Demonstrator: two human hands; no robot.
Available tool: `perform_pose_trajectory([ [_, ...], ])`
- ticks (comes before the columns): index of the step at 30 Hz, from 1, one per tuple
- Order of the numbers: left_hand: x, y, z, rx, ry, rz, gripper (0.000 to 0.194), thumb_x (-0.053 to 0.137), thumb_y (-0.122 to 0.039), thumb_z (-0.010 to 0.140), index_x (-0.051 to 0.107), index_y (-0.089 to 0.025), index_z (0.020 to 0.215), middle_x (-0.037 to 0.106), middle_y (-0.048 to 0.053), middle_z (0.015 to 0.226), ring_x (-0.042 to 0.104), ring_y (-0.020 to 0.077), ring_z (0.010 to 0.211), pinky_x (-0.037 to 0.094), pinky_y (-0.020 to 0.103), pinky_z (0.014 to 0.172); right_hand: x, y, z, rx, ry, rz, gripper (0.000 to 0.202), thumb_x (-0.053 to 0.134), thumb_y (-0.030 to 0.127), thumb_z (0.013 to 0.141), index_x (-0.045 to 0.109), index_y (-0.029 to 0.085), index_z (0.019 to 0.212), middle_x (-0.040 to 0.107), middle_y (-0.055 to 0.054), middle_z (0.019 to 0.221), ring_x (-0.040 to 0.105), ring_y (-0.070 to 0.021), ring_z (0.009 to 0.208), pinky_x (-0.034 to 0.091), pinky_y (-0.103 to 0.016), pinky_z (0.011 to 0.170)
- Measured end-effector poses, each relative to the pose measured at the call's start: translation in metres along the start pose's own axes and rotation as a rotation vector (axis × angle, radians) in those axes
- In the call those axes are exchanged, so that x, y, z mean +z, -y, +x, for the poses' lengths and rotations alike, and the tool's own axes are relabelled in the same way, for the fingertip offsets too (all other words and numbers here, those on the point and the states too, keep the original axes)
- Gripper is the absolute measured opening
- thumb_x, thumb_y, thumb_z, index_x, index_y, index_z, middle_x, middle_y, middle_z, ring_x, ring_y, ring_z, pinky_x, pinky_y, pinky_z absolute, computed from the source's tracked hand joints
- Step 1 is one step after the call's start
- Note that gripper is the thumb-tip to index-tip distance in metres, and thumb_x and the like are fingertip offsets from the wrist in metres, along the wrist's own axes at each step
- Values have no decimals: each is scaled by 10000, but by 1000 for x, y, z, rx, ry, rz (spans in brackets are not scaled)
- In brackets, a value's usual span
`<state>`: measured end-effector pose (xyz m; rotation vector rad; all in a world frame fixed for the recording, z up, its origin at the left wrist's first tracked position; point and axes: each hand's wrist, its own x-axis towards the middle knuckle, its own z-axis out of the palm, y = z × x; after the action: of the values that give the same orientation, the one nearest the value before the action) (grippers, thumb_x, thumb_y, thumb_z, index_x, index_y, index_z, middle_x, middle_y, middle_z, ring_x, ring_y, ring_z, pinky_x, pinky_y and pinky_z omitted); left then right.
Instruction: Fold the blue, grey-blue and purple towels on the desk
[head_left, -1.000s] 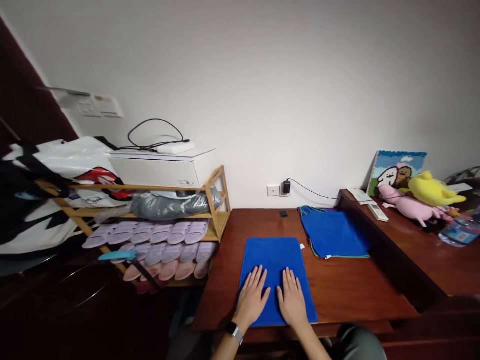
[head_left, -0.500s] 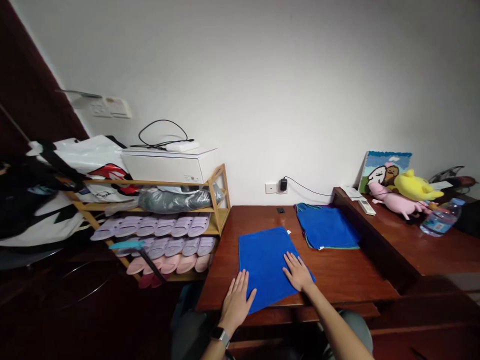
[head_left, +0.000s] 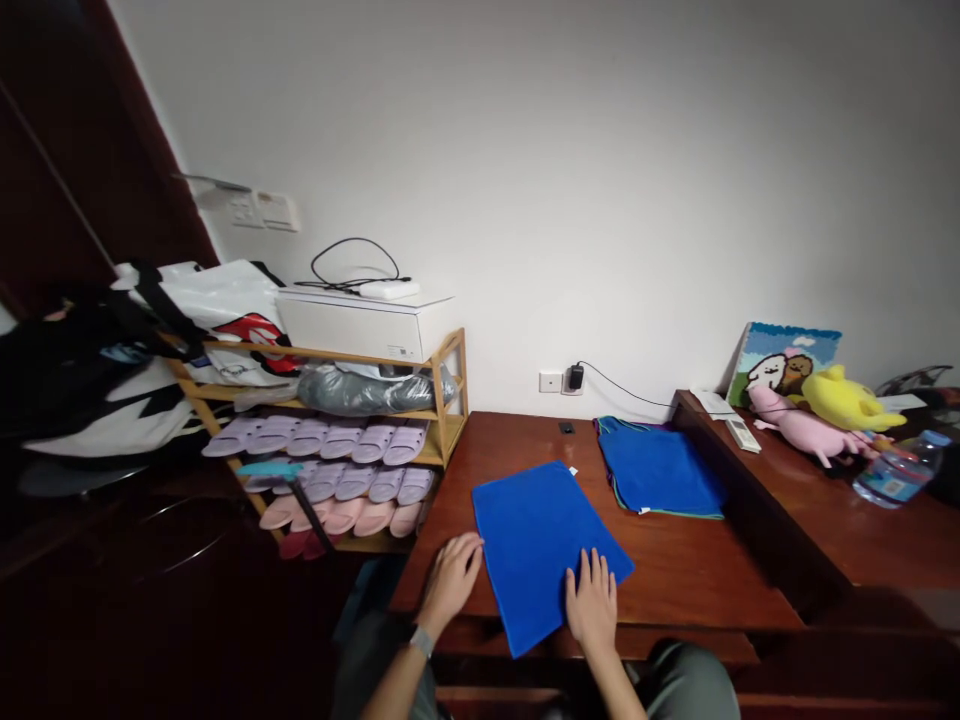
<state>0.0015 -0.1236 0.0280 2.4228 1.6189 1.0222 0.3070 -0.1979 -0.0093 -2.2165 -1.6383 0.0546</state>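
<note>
A blue cloth (head_left: 540,530) lies spread on the brown wooden table (head_left: 517,435), turned at an angle, its lower corner past the front edge. My left hand (head_left: 451,578) is at the cloth's left edge, fingers slightly bent and fingertips at the border; I see no cloth clearly gripped in it. On the cloth's lower right part rests my right hand (head_left: 592,605), palm down with fingers stretched out. Farther back on the right lies a stack of blue cloths (head_left: 660,468) with green and purple edging.
Left of the table stands a wooden shoe rack (head_left: 450,430) with several slippers (head_left: 367,440) and a white box (head_left: 352,325) on top. A raised ledge (head_left: 810,510) at the right holds plush toys (head_left: 847,400), a remote (head_left: 742,434) and a water bottle (head_left: 904,470).
My left hand has slid off the cloth to its left edge, its fingers now more bent. My right hand has moved down and left. The cloth has turned slightly, and the view has shifted.
</note>
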Motion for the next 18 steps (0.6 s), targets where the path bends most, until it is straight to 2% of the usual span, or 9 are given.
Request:
perform_pose_trajectory([
  [2,-5,22,12,-72,-46,104,441,409,-361,1055,793,-200,1203,781,151,1332,711,315,1260,565,512,1117,-3,-8,-1,-28,38,-9,714,309,516,1079,471,133,1658,389,-155,1743,329,-369,1635,243,-601,1337],
  [4,-6,42,17,-129,-67,203,457,422,-348,1022,780,-160,1234,759,186,1373,692,338,1299,544,535,1141,-14,-25,9,-129,96,19,703,346,512,1073,461,153,1666,378,-133,1751,313,-338,1645,229,-570,1350],
  [6,-2,53,17,-140,-85,263,464,438,-346,1004,763,-146,1268,744,197,1400,678,343,1325,517,544,1169,-27,-48,22,-250,166,73,678,359,534,1071,468,231,1667,401,-74,1749,309,-298,1649,223,-545,1357],
  [8,4,58,14,-127,-102,286,463,464,-358,997,748,-147,1295,734,198,1417,668,346,1339,497,551,1184,-38,-72,34,-291,199,115,663,376,579,1054,498,309,1647,417,-18,1746,292,-289,1656,213,-548,1359],
  [10,8,58,12,-121,-111,285,459,478,-367,997,744,-149,1301,733,202,1415,666,354,1336,496,556,1179,-48,-90,43,-149,138,132,692,411,598,1014,542,282,1616,434,-47,1741,300,-325,1651,242,-558,1345],
  [14,8,56,14,-124,-109,275,450,469,-364,1004,746,-153,1288,739,203,1391,670,364,1321,511,556,1154,-60,-104,63,361,-73,275,775,440,561,937,577,81,1530,602,-252,1564,521,-391,1509,407,-516,1243],
  [16,7,56,15,-122,-95,286,449,471,-362,1003,743,-151,1292,735,201,1395,667,365,1326,510,547,1154,-64,-101,78,472,-85,393,759,464,580,908,619,71,1449,695,-268,1429,639,-388,1382,491,-476,1154],
  [18,5,56,16,-122,-81,301,451,475,-364,1002,740,-147,1296,732,201,1402,664,363,1332,507,533,1157,-65,-97,94,500,-69,461,723,488,624,887,684,88,1332,771,-257,1275,731,-385,1225,567,-448,1020],
])
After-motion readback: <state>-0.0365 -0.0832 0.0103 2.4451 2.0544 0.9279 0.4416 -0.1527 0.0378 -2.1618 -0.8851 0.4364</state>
